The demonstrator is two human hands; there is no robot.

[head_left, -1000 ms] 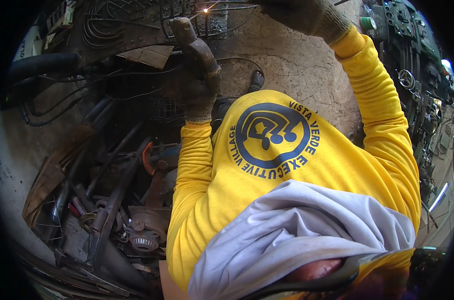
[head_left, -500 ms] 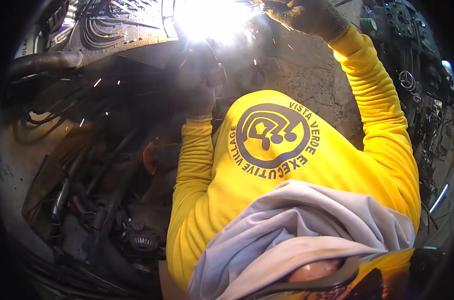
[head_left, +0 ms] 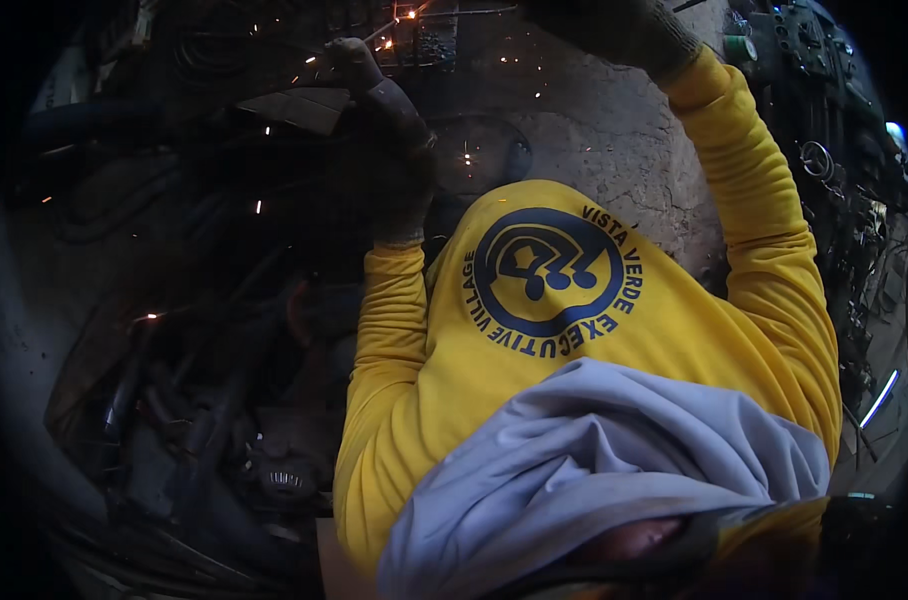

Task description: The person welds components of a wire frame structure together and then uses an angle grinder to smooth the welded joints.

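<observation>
- Overhead, the left hand (head_left: pixel 389 150) in a dark work glove is raised, its fingers curled shut around a thin welding rod holder (head_left: pixel 359 55); the tool itself is too dark to make out clearly, possibly a clamp-type holder.
- A small orange glowing weld point (head_left: pixel 410 14) sits at the tip, on a dark metal grid frame (head_left: pixel 429 40) near the top edge of the view.
- Orange sparks (head_left: pixel 259 207) are scattered in the air to the left and below the glow.
- The right hand (head_left: pixel 614 30), also in a dark glove, is cut by the upper edge; whether its fingers are apart or closed cannot be told.
- Both arms wear yellow long sleeves (head_left: pixel 764 230); a grey cloth (head_left: pixel 614 470) is bunched low on the chest.
- Surface: cracked grey concrete floor (head_left: pixel 614 140), bare between the arms.
- Room: dim workshop; a heap of dark scrap metal parts (head_left: pixel 204 420) lies at left, and more machine parts and rings (head_left: pixel 824 150) crowd the right side.
</observation>
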